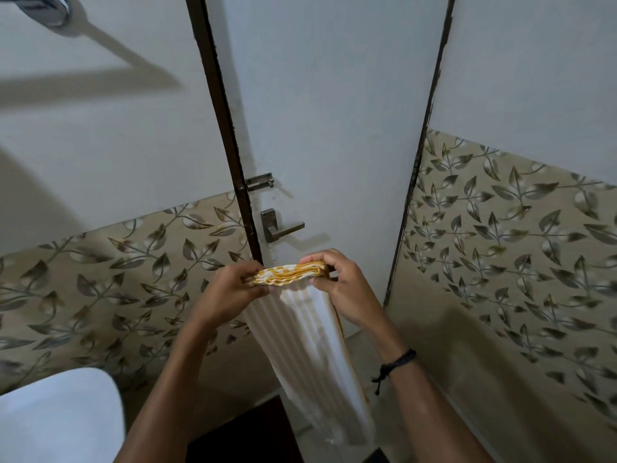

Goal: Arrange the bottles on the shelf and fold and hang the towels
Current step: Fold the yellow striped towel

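Note:
A white towel (314, 345) with a yellow-orange patterned border hangs down in long pleats in front of the door. Its top edge is gathered into a flat stack of layers. My left hand (233, 285) pinches the left end of that stack. My right hand (337, 279) pinches the right end, fingers curled over the top. Both hands hold the towel at about the height of the door handle. No bottles or shelf are in view.
A white door (334, 111) with a dark frame, a bolt latch (259, 182) and a lever handle (282, 227) stands straight ahead. Leaf-patterned tiles (500, 248) cover the lower walls. A white toilet lid (60, 416) is at lower left, a metal fixture (46, 8) at upper left.

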Available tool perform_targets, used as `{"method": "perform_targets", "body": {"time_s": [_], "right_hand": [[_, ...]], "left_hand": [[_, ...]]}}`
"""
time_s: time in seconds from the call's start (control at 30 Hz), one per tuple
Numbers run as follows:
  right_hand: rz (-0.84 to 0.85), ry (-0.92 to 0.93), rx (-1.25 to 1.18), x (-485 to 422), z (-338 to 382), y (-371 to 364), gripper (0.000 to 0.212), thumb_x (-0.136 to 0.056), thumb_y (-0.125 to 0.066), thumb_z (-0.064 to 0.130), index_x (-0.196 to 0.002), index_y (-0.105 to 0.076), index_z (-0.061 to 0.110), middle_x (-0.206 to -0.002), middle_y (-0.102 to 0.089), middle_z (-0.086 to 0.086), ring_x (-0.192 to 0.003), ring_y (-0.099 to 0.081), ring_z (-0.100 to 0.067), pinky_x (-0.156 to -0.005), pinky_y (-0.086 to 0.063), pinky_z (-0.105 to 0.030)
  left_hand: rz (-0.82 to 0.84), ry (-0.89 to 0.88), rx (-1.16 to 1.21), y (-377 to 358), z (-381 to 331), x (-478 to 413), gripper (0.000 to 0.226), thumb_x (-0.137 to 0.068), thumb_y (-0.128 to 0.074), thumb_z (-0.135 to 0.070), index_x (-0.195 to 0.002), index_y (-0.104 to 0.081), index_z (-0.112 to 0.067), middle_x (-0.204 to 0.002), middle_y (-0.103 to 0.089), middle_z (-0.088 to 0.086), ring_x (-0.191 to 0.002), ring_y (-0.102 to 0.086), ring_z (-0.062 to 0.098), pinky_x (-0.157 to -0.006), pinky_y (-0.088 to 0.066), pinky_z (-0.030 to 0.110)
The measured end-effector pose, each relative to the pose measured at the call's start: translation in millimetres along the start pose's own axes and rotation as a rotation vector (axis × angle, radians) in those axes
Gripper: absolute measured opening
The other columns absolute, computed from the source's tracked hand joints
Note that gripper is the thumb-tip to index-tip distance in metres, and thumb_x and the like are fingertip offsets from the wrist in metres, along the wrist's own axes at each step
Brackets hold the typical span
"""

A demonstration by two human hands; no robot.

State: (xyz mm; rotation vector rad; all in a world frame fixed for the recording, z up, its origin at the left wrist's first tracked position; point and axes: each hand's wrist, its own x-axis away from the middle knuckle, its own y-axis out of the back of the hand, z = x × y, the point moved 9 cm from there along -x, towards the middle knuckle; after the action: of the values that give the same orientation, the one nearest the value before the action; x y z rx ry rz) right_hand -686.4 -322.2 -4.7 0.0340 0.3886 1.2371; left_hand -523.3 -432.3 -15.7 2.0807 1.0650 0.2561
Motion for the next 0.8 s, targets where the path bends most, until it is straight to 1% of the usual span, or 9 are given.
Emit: {"method": "perform_targets", "body": {"time_s": [0.03, 0.1, 0.2, 0.27, 0.37, 0.47, 0.57, 0.63, 0.8], "right_hand": [[-0.003, 0.021, 0.039, 1, 2, 2, 0.037, -0.086, -0.065, -0.005, -0.106, -0.07, 0.025, -0.105, -0.062, 0.011, -0.096, -0.059, 0.003, -0.08, -0.044, -0.01], [0.004, 0.075, 0.18, 0, 6, 2, 0.033, -0.086, -0.071, 0.003, -0.11, -0.068, 0.025, -0.109, -0.062, 0.011, -0.099, -0.061, 0.001, -0.081, -0.049, -0.012], [-0.026, 0.078, 0.431, -4, 3, 7, 0.022, -0.081, -0.081, 0.022, -0.1, -0.071, 0.025, -0.096, -0.063, 0.012, -0.086, -0.063, -0.009, -0.072, -0.053, -0.031], [-0.068, 0.052, 0.481, -6, -1, 13, 0.016, -0.08, -0.081, 0.027, -0.092, -0.071, 0.022, -0.089, -0.061, 0.01, -0.08, -0.061, -0.015, -0.067, -0.049, -0.036], [-0.12, 0.025, 0.506, -6, -8, 16, 0.013, -0.083, -0.079, 0.024, -0.091, -0.07, 0.021, -0.088, -0.058, 0.01, -0.079, -0.059, -0.015, -0.065, -0.047, -0.035], [-0.065, 0.011, 0.597, -5, -18, 5, 0.013, -0.087, -0.075, 0.023, -0.099, -0.069, 0.02, -0.093, -0.056, 0.009, -0.088, -0.056, -0.016, -0.063, -0.04, -0.027], [0.009, 0.037, 0.769, -5, -19, -9, 0.018, -0.09, -0.07, 0.027, -0.106, -0.066, 0.019, -0.1, -0.06, 0.002, -0.092, -0.056, -0.02, -0.067, -0.043, -0.033], [0.012, 0.029, 0.772, -4, -17, -10, 0.012, -0.092, -0.067, 0.026, -0.1, -0.066, 0.018, -0.096, -0.062, 0.001, -0.086, -0.059, -0.022, -0.064, -0.046, -0.034], [0.008, -0.028, 0.737, -1, -21, -1, 0.007, -0.09, -0.066, 0.026, -0.088, -0.061, 0.023, -0.091, -0.063, 0.005, -0.085, -0.061, -0.023, -0.062, -0.044, -0.034]], "left_hand": [[-0.041, -0.005, 0.023, 3, -5, 2, 0.013, -0.08, -0.083, -0.025, -0.083, -0.071, -0.027, -0.078, -0.069, -0.006, -0.071, -0.06, 0.01, -0.064, -0.047, 0.037], [-0.118, -0.024, 0.054, 7, -17, 6, 0.017, -0.08, -0.083, -0.014, -0.085, -0.072, -0.025, -0.081, -0.07, -0.008, -0.075, -0.063, 0.011, -0.066, -0.049, 0.036], [-0.192, -0.019, 0.063, 8, -25, 7, 0.024, -0.075, -0.087, -0.012, -0.082, -0.071, -0.029, -0.08, -0.069, -0.011, -0.075, -0.063, 0.005, -0.065, -0.049, 0.032], [-0.205, 0.032, 0.102, 10, -17, 6, 0.024, -0.073, -0.089, -0.017, -0.081, -0.071, -0.03, -0.08, -0.071, -0.011, -0.075, -0.065, 0.005, -0.064, -0.049, 0.028], [-0.201, 0.076, 0.138, 14, -7, 8, 0.02, -0.073, -0.09, -0.018, -0.086, -0.076, -0.024, -0.084, -0.073, -0.009, -0.078, -0.067, 0.008, -0.069, -0.053, 0.03], [-0.23, 0.1, 0.099, 15, -5, 10, 0.024, -0.072, -0.09, -0.014, -0.087, -0.075, -0.025, -0.084, -0.073, -0.009, -0.08, -0.069, 0.01, -0.073, -0.058, 0.035], [-0.227, 0.111, 0.091, 7, -6, 12, 0.025, -0.071, -0.09, -0.015, -0.083, -0.072, -0.028, -0.08, -0.073, -0.007, -0.077, -0.07, 0.015, -0.073, -0.06, 0.043], [-0.214, 0.112, 0.091, 3, -6, 13, 0.021, -0.072, -0.09, -0.02, -0.085, -0.073, -0.024, -0.081, -0.074, -0.005, -0.076, -0.07, 0.016, -0.071, -0.059, 0.044], [-0.097, 0.064, -0.143, 4, -16, 13, 0.019, -0.078, -0.086, -0.028, -0.089, -0.074, -0.02, -0.085, -0.066, -0.008, -0.077, -0.06, 0.011, -0.063, -0.046, 0.03]]}}
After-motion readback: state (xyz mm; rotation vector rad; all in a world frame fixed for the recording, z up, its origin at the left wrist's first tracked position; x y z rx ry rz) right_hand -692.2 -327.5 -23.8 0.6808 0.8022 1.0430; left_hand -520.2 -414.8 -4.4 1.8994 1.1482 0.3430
